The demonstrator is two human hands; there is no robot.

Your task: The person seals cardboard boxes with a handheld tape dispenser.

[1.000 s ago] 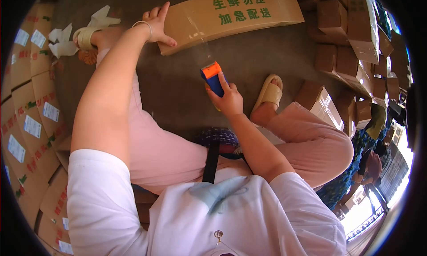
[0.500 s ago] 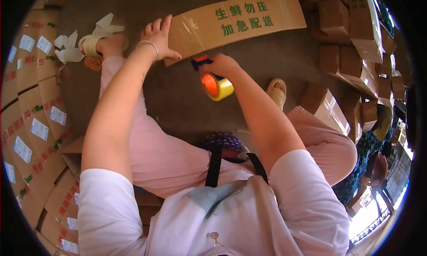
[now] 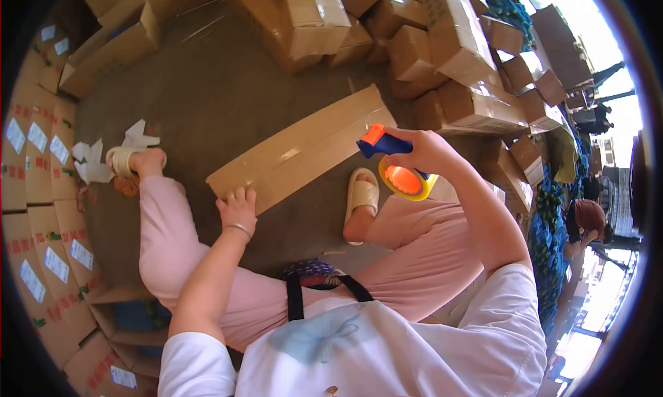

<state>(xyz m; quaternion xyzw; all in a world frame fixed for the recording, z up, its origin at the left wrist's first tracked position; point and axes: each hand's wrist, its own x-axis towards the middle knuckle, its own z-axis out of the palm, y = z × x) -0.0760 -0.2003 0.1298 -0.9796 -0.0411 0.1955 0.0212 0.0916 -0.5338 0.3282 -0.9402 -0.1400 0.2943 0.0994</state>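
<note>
My left hand (image 3: 238, 212) is on the near left end of a long, flat cardboard box (image 3: 304, 152), its fingers bent over the edge. The box lies slanted in front of me, its plain brown side facing up, with a shiny strip of clear tape along it. In my right hand (image 3: 431, 152) is a tape dispenser (image 3: 387, 145) with a blue body and an orange part at its front. Its yellow-rimmed tape roll (image 3: 407, 183) hangs below my fingers. The dispenser is beyond the box's right end, apart from it.
Cardboard boxes (image 3: 449, 31) are piled at the back and right. Labelled cartons (image 3: 48, 259) form a stack on the left. An open carton (image 3: 114, 48) stands at the far left. White paper scraps (image 3: 90, 159) lie by my left foot. Another person (image 3: 587, 217) is at the far right.
The box has turned, and its green-printed side no longer shows. My left hand has come nearer to me, while my right hand with the tape dispenser has moved right. The view has shifted.
</note>
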